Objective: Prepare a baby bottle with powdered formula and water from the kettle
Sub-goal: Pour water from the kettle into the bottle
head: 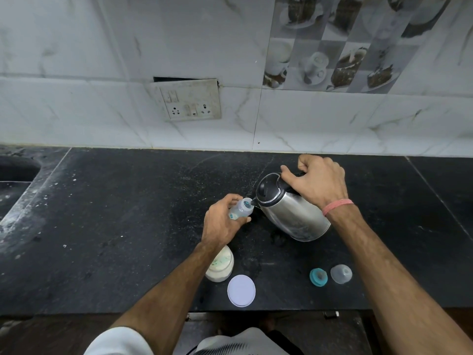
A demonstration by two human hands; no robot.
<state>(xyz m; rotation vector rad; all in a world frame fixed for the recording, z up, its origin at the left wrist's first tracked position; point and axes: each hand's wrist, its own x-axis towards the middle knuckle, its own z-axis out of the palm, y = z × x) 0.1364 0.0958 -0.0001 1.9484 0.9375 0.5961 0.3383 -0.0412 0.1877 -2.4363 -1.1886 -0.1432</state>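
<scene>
My left hand [222, 221] grips a small clear baby bottle [242, 208], uncapped and tilted toward the kettle. A steel kettle [289, 208] with a black lid leans to the left, its spout touching the bottle's open mouth. My right hand [317, 181] is curled round the kettle's black handle. An open jar of white formula powder [221, 265] stands on the black counter, partly hidden by my left forearm. Its white lid [241, 290] lies flat in front of it. The teal bottle ring with nipple [318, 277] and the clear bottle cap [341, 273] sit at the front right.
The black stone counter [128, 226] runs to a white tiled wall with a socket plate [190, 101]. A sink [12, 180] is set in at the far left. The counter's front edge is just behind the lid.
</scene>
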